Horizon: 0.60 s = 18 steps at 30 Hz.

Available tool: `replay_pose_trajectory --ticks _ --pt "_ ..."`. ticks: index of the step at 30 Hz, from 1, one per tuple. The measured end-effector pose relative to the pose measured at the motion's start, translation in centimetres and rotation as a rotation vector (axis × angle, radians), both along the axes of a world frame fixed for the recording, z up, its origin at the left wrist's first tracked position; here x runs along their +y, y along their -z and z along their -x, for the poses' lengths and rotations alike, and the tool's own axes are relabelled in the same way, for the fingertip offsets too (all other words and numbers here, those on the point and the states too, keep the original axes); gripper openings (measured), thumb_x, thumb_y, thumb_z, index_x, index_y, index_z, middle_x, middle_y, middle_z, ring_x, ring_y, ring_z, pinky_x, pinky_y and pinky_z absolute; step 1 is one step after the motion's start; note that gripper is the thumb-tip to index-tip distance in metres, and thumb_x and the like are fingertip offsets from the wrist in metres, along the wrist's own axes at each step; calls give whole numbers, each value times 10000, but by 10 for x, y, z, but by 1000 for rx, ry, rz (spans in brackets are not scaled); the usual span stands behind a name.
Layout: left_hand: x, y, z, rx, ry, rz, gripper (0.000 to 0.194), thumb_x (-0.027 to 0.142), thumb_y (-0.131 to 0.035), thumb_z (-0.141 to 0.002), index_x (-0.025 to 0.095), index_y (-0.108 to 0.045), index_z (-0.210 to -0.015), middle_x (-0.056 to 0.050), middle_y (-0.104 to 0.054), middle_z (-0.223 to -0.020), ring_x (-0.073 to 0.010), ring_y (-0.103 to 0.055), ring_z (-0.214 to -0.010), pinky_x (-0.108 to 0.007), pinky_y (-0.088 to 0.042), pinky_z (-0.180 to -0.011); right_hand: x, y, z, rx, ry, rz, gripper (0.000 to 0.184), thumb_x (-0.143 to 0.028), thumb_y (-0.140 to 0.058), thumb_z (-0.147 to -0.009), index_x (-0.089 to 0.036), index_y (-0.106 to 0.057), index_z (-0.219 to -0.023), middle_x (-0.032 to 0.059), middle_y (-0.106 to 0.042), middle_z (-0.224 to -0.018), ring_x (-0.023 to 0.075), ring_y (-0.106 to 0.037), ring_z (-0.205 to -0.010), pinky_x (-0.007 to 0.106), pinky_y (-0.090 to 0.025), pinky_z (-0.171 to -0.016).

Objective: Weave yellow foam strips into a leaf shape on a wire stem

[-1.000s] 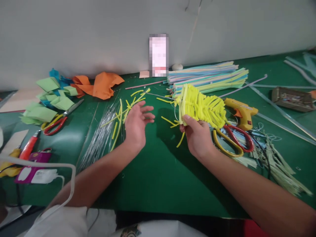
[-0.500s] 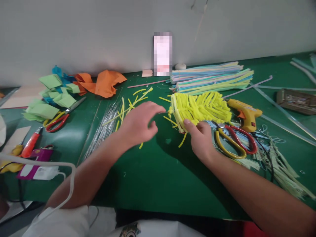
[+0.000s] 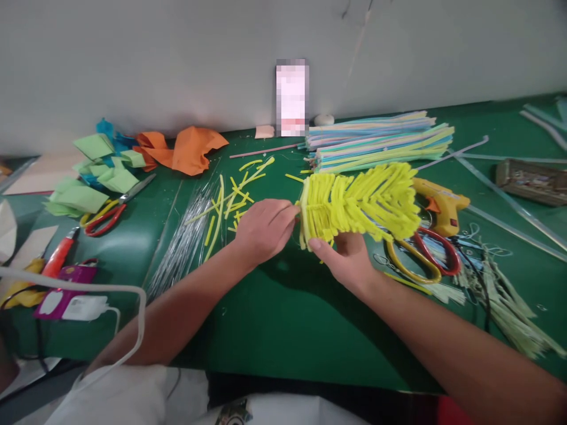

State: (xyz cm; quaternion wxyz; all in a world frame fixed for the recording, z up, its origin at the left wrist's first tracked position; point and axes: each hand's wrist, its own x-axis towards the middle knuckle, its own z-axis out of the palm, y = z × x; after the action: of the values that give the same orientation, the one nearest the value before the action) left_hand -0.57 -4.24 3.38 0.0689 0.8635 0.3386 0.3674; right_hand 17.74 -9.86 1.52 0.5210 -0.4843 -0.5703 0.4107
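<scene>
A bright yellow leaf-shaped piece made of pipe cleaners (image 3: pixel 363 200) is held above the green table, its strands slanting out from a middle line. My right hand (image 3: pixel 348 260) grips its lower left part, thumb in front and fingers behind, partly hidden. At the left end of the piece, my left hand (image 3: pixel 268 230) is closed in a pinch; what lies between its fingertips is too small to make out. Cut yellow pipe-cleaner bits (image 3: pixel 239 192) and a bunch of thin silver wires (image 3: pixel 186 236) lie beyond and left of my left hand.
Scissors with yellow and red handles (image 3: pixel 436 251) and a yellow glue gun (image 3: pixel 443 206) lie at right. Behind are bundled pastel pipe cleaners (image 3: pixel 376 141) and an upright phone (image 3: pixel 292 97). A second pair of scissors (image 3: pixel 106 218), green paper (image 3: pixel 80 198) and orange paper (image 3: pixel 195 150) occupy the left.
My left hand has moved right and down to the left end of the yellow piece, its fingers closing. The right hand has shifted slightly left and turned the piece more face-up.
</scene>
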Motion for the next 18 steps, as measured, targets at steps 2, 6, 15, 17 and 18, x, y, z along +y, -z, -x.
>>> replay_pose_trajectory --ticks 2,6,15,17,18 --pt "-2 -1 -2 -111 -52 80 119 225 -606 -861 223 -705 -927 -69 -732 -949 -210 -671 -895 -342 -508 -818 1 -2 -1 9 -107 -90 222 -430 -686 -797 -245 -722 -915 60 -720 -925 229 -647 -822 402 -494 -814" --pt "-2 -9 -7 -476 -236 409 86 282 -707 -806 197 -700 -797 -28 -711 -778 -154 -656 -709 -282 -518 -696 1 -10 -5 8 -201 -194 196 -410 -639 -838 -246 -715 -916 58 -683 -901 199 -616 -775 366 -486 -733" --pt "1 2 -17 -1024 -168 1055 201 272 -809 -676 150 -697 -790 -12 -692 -707 -101 -643 -632 -231 -504 -614 15 -1 -5 194 98 278 249 -458 -710 -799 -210 -696 -810 -3 -646 -721 121 -545 -602 285 -428 -603" --pt "-3 4 -20 -1029 -143 1084 206 269 -814 -665 147 -690 -775 -4 -684 -691 -95 -638 -625 -218 -490 -602 19 1 -5 306 58 373 288 -466 -732 -775 -196 -712 -873 12 -683 -774 115 -552 -588 279 -429 -578" --pt "-4 5 -21 -1033 -123 1089 207 268 -813 -663 147 -682 -767 1 -679 -682 -93 -635 -621 -215 -485 -598 20 0 -5 353 33 405 303 -465 -741 -767 -189 -716 -890 21 -693 -791 114 -556 -587 277 -430 -570"
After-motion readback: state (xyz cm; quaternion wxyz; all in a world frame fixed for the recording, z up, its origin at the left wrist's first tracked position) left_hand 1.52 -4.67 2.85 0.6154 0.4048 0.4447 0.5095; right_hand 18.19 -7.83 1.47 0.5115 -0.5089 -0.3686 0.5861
